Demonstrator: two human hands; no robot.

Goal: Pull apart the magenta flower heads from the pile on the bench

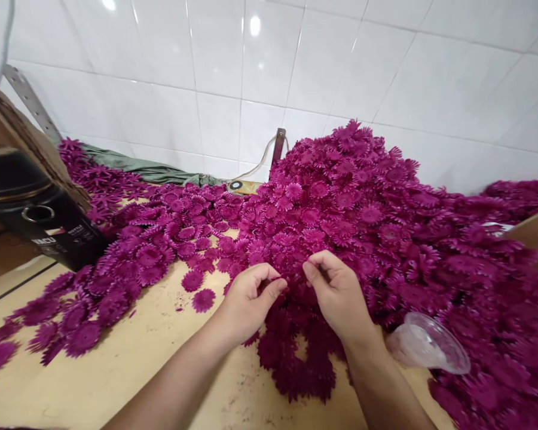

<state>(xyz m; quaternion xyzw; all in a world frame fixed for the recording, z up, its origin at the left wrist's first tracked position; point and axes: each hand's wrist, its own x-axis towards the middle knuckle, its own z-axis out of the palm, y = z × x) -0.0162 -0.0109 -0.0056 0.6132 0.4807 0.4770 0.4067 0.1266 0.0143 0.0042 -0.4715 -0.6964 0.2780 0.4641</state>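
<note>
My left hand is closed in a pinch at the front of a big heap of magenta artificial flower pieces. A little to its right, my right hand pinches too, thumb against forefinger, with a small gap between the two hands. Whatever the fingertips hold is too small or hidden to make out. Dark magenta flower pieces lie in a loose cluster between my wrists. Near my left hand, single flat flower discs rest on the yellowish tabletop.
A clear plastic cup lies tilted by my right forearm. At left stands a black bottle beside a cardboard box. More flower pieces spread leftwards. Green cloth runs along the white tiled wall.
</note>
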